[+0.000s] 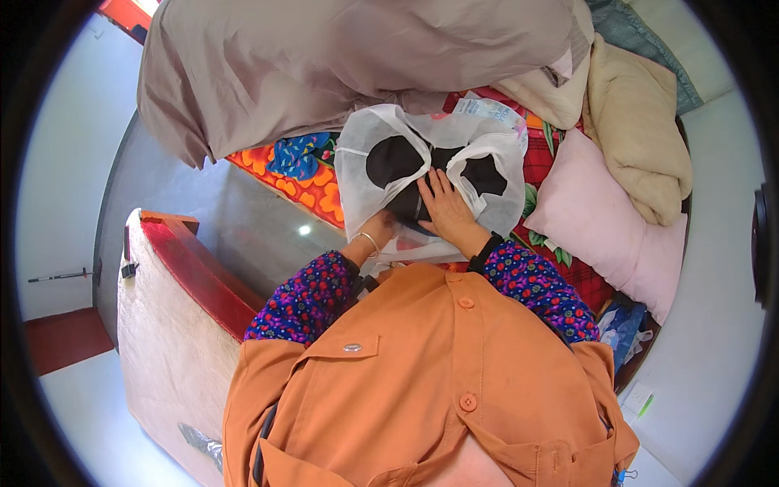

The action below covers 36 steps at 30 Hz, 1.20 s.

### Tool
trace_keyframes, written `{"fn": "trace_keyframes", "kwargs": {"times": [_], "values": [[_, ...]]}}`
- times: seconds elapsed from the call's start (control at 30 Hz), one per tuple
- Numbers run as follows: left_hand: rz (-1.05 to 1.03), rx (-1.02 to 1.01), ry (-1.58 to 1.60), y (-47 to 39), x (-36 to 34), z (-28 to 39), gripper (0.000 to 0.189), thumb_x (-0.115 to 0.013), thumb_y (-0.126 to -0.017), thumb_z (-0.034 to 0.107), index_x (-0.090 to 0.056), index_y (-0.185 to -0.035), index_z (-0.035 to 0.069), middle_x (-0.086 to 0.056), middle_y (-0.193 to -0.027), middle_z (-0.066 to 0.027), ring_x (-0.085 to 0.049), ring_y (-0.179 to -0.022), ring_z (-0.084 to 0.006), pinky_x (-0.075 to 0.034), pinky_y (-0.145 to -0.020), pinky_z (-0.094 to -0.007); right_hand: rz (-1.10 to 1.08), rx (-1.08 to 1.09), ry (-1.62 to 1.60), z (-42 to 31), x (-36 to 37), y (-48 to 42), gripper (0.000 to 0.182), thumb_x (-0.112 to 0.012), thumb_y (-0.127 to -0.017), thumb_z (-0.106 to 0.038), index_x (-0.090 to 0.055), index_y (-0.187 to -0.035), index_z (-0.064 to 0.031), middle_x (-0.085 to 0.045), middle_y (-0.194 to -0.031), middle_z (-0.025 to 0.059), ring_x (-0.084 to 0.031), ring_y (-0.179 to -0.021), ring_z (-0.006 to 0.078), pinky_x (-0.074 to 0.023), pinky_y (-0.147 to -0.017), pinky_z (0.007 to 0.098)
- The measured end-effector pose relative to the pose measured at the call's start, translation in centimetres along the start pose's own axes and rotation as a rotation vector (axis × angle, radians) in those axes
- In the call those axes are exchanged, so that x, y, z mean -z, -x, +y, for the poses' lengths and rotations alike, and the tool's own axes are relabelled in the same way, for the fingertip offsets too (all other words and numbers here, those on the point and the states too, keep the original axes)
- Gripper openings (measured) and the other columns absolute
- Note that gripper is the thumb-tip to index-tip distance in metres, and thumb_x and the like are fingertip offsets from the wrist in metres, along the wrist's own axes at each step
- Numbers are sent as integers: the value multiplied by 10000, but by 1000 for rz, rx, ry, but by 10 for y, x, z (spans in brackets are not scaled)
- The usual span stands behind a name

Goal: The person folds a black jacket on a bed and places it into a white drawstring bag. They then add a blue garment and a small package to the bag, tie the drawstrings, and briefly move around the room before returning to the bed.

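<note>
A white non-woven fabric bag (358, 176) lies on the bed in front of me, its mouth towards me. Dark folded cloth (403, 202) shows in the mouth and through the bag's cut-out holes. My right hand (449, 213) rests on the cloth, fingers spread, beside the bag's right handle edge. At the left side of the mouth is my left hand (378, 230), a bangle on its wrist. Its fingertips are hidden at the bag and cloth, so whether it grips anything does not show.
A big grey-brown quilt (341, 67) is heaped beyond the bag. On the right are a pink pillow (599, 207) and a folded beige blanket (633, 122). A printed plastic package (493, 112) touches the bag's far side. Blue patterned cloth (298, 155) lies left; a red wooden frame (195, 268) stands nearer.
</note>
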<state>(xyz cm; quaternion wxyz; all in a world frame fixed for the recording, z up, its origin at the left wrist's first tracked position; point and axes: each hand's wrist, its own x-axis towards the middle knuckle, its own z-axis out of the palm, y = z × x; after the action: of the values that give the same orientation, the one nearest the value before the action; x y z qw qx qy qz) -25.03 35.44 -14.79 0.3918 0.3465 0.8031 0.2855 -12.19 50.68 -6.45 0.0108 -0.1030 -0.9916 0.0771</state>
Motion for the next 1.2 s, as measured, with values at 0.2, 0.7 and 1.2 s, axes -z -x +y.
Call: {"fn": "trace_keyframes", "kwargs": {"times": [0.2,0.7,1.2], "values": [[5,-185,599,1,-12,-3,286,-455,-812,19,-588,-1059,-36,-642,-1041,-175,-609,-975,-274,-471,-849,-315,25,-54,-39,-9,-20,-11,1023,-787,-634,-306,-196,-1414,-4,-277,-1380,299,-260,-1309,438,-272,-1072,445],[-159,307,915,-24,-9,-20,415,-578,-857,86,-434,-1227,-36,-601,-1030,-178,-619,-891,-331,-529,-804,-406,31,-9,-16,27,-1,-47,702,-719,-609,-89,-468,-1264,-60,-598,-1019,160,-604,-862,327,-475,-773,413],[-203,280,1187,-50,-13,14,299,-686,-813,182,-588,-1065,54,-634,-922,-113,-627,-662,-211,-522,-460,-305,84,-55,-98,38,12,-51,500,-659,-655,-67,-567,-1147,-69,-641,-965,156,-632,-779,338,-517,-708,417]]}}
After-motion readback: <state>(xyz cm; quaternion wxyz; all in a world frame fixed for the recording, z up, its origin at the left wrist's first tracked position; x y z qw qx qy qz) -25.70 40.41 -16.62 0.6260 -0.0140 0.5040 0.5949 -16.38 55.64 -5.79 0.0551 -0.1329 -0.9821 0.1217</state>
